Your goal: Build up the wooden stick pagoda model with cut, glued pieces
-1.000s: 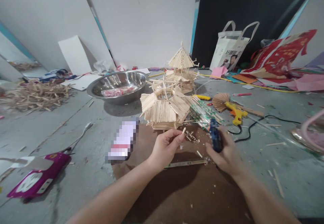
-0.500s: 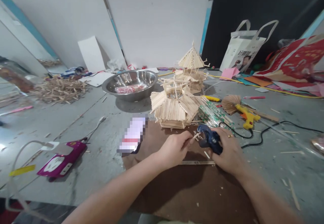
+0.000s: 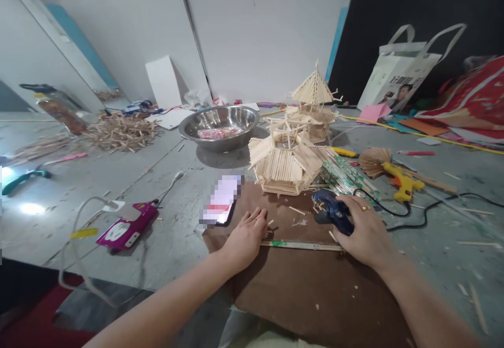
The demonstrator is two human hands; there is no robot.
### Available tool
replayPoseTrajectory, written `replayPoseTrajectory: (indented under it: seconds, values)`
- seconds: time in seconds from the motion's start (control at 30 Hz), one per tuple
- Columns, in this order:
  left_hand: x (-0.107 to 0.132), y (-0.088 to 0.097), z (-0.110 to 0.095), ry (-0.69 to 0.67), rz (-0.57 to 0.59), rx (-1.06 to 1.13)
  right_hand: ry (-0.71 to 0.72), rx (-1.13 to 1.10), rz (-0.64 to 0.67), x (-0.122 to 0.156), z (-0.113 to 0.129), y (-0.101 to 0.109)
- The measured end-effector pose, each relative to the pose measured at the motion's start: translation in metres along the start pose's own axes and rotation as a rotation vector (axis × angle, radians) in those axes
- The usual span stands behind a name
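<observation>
My left hand point(image 3: 247, 236) lies palm down on a brown board point(image 3: 303, 290), fingers stretched out, beside short wooden stick pieces point(image 3: 270, 227). A long thin strip with green print point(image 3: 301, 245) runs from near its fingers toward my right hand. My right hand point(image 3: 360, 230) is wrapped round a dark blue handheld tool point(image 3: 334, 212), whose exact kind I cannot make out. Small wood bits lie at the tool's tip. A loose short stick point(image 3: 297, 211) rests between the hands. Behind them stands a pavilion model of wooden sticks point(image 3: 281, 167).
A phone point(image 3: 222, 201) lies left of the board, with a purple power strip point(image 3: 128, 227) farther left. Behind are a metal basin point(image 3: 189, 130), a stick pile point(image 3: 122, 132) and a taller stick tower point(image 3: 313, 93). A yellow glue gun point(image 3: 403, 182) with a black cord lies right.
My left hand has let go of the thin stick it pinched at the tool and moved left and down onto the board. My right hand still holds the blue tool. The view has shifted left.
</observation>
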State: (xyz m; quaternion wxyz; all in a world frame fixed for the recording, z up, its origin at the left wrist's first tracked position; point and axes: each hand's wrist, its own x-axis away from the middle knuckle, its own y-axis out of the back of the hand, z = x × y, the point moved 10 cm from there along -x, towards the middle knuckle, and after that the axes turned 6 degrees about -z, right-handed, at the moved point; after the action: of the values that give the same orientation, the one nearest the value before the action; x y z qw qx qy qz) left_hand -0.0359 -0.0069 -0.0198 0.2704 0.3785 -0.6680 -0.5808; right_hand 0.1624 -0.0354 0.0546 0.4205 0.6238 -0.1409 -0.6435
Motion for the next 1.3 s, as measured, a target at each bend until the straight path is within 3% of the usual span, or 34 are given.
replayPoseTrajectory:
  seconds: [0.2,0.4,0.53,1.03,1.3]
  values:
    - [-0.011,0.017,0.004,0.032,-0.005,0.056,0.045,0.036,0.052,0.000,0.005,-0.007]
    - [-0.032,0.030,0.032,0.108,-0.051,0.000,0.046,0.029,0.070,0.002,0.004,-0.011]
    - [-0.039,0.030,0.043,0.146,-0.073,-0.036,0.037,0.034,0.075,0.003,0.003,-0.011]
    - [-0.060,0.030,0.050,0.195,-0.044,-0.148,0.027,0.007,0.092,0.003,0.003,-0.010]
    - [-0.051,0.027,0.051,0.270,-0.037,-0.210,0.017,-0.015,0.087,0.004,0.001,-0.011]
